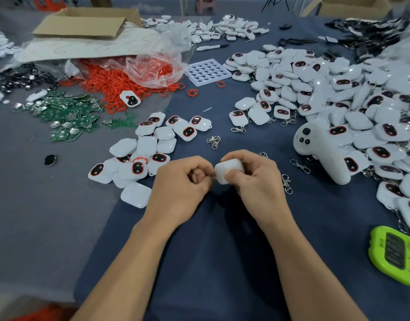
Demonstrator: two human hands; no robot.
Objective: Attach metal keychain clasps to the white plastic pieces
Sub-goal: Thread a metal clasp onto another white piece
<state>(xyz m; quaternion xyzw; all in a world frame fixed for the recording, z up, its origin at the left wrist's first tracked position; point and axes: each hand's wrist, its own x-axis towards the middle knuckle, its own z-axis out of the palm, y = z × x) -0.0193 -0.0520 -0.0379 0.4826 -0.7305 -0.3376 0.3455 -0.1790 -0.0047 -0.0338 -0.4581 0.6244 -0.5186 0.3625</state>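
Note:
My right hand (257, 179) grips a white plastic piece (228, 170) over the dark blue cloth, its plain back facing up. My left hand (181, 184) is curled against the piece's left edge, fingertips pinching something small there; what they pinch is hidden. Loose metal clasps lie close by: one (213, 142) just beyond my hands, another (287, 183) to the right of my right hand, a third (300, 166) further right. A small heap of white pieces (143, 149) lies left of my hands.
A big heap of white pieces with clasps (338, 93) fills the right side, with a white controller (319, 147) on it. Red rings (120, 86), green circuit boards (67, 117), a white hole tray (207, 71), a cardboard box (83, 23) and a green timer (396, 256) surround the work area.

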